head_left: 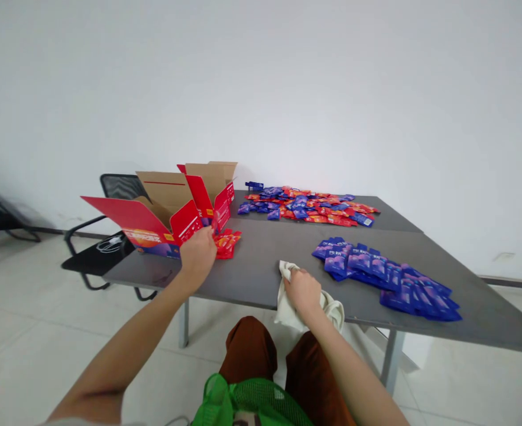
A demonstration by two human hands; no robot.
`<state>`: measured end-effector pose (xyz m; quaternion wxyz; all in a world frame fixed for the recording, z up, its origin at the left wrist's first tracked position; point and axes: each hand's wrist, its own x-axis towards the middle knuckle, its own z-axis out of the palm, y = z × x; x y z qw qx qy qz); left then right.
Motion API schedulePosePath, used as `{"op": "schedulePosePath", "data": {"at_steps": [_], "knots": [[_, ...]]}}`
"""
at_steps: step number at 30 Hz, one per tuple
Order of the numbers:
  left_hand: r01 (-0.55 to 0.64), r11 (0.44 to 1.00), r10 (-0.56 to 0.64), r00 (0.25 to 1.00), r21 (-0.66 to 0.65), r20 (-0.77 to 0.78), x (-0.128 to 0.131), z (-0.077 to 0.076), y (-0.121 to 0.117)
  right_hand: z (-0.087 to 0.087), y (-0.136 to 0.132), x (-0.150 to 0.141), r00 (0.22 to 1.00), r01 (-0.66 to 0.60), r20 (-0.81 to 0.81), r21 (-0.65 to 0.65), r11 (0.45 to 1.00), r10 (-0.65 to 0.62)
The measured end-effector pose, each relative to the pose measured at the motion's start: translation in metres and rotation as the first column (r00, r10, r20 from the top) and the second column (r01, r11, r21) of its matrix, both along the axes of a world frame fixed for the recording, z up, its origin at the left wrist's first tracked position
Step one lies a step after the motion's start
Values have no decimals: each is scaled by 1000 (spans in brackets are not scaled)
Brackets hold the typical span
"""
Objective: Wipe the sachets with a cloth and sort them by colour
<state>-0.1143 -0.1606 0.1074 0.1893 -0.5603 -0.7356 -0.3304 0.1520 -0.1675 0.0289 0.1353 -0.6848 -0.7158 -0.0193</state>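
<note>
At the table's front edge my right hand (pixel 304 291) is closed on a cream cloth (pixel 289 305), part of which hangs over the edge. My left hand (pixel 197 255) is raised in front of the nearer red carton and looks closed on a red packet (pixel 217 221), slightly blurred above the fingers. Just right of that hand lies a small pile of red packets (pixel 229 242). The nearer open carton (pixel 148 228), red with cardboard-brown flaps, stands at the left end of the table; its inside is hidden. To the right of the cloth, overlapping blue packets (pixel 376 269) lie in a row.
Behind the nearer carton stands a second open red carton (pixel 223 204). Mixed red and blue packets (pixel 309 204) are heaped at the back of the grey table (pixel 265 248). A black chair (pixel 94 254) with a white cable on its seat is at the left.
</note>
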Motion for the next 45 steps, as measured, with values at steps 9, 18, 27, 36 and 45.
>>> {"op": "schedulePosePath", "data": {"at_steps": [9,18,27,36,45], "knots": [[-79,969,-19,921,-234,-390,-43,-31,35,-2,-4,0,1000,-4,-4,52,999,5],[119,988,-147,921,-98,-362,-67,-58,31,-2,-5,-1,1000,3,4,35,999,-3],[766,636,-771,631,-86,-87,-31,-11,46,3,-5,0,999,32,-36,-11,999,-32],[552,825,-547,834,119,-69,17,-28,74,1,-11,13,997,60,-54,-12,998,-61],[424,695,-522,853,-581,-1,67,-79,19,-4,-15,25,996,71,-59,22,997,-70]]}}
